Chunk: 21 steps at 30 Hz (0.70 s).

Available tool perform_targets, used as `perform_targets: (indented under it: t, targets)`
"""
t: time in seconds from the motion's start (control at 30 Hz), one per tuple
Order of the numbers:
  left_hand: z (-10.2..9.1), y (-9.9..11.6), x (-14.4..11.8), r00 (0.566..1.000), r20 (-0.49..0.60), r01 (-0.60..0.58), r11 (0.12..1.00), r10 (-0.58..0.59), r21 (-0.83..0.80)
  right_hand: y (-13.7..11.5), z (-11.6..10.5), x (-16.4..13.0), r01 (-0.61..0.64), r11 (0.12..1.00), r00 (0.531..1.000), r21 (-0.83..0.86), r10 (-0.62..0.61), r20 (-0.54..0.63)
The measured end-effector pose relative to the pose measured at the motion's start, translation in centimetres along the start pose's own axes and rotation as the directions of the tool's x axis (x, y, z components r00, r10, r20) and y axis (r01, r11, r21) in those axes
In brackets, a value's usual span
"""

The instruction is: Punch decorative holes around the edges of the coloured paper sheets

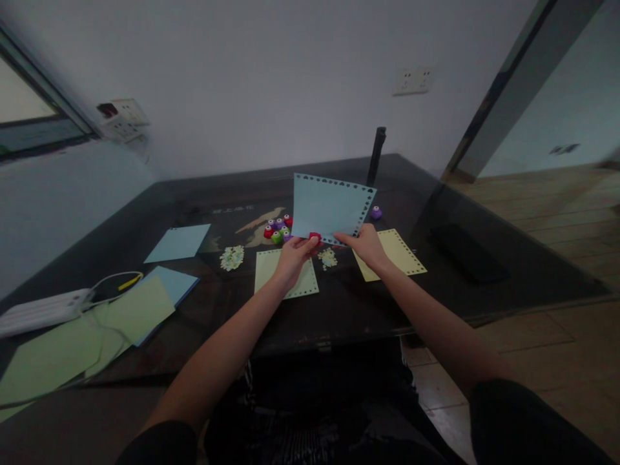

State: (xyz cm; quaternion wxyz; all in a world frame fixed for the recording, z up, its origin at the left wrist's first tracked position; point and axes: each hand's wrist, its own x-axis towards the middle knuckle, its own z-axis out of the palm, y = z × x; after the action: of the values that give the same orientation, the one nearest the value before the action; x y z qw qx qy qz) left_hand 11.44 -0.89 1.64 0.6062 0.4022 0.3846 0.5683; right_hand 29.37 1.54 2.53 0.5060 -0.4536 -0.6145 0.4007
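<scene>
A light-blue sheet of paper point(329, 203) is held up over the table, with small shapes punched along its top, right and part of its bottom edges. My left hand point(291, 259) is closed around a small red craft punch point(314, 237), which sits at the sheet's lower edge. With thumb and fingers, my right hand point(367, 245) pinches the same sheet near its lower right corner. Beneath lie a pale-green punched sheet point(264, 268) and a yellow punched sheet point(400, 255). Several colored craft punches point(277, 227) cluster left of the blue sheet; a purple punch point(376, 212) stands to its right.
Two heaps of paper bits, a left heap point(232, 258) and a right heap point(328, 259), lie on the dark table point(223, 316). Farther left are a blue sheet point(179, 243), green sheets point(58, 345) and a white power strip point(43, 311) with a cable. A black upright stick point(375, 158) stands behind.
</scene>
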Motion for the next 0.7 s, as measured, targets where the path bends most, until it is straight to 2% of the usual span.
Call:
perform_targets:
  t: [0.2, 0.4, 0.7]
  targets:
    - [-0.12, -0.10, 0.10, 1.000, 0.016, -0.021, 1.000, 0.021, -0.006, -0.20, -0.09, -0.07, 0.000, 1.000, 1.000, -0.019, 0.000, 0.001]
    - [0.09, 0.13, 0.04, 1.000, -0.019, -0.020, 1.000, 0.021, 0.011, -0.16, -0.07, -0.04, 0.046, 0.999, 0.999, -0.022, -0.046, -0.002]
    - [0.01, 0.13, 0.10, 0.999, -0.021, -0.029, 0.999, 0.029, 0.023, -0.44, -0.24, -0.13, 0.052, 0.995, 0.999, -0.084, -0.053, -0.004]
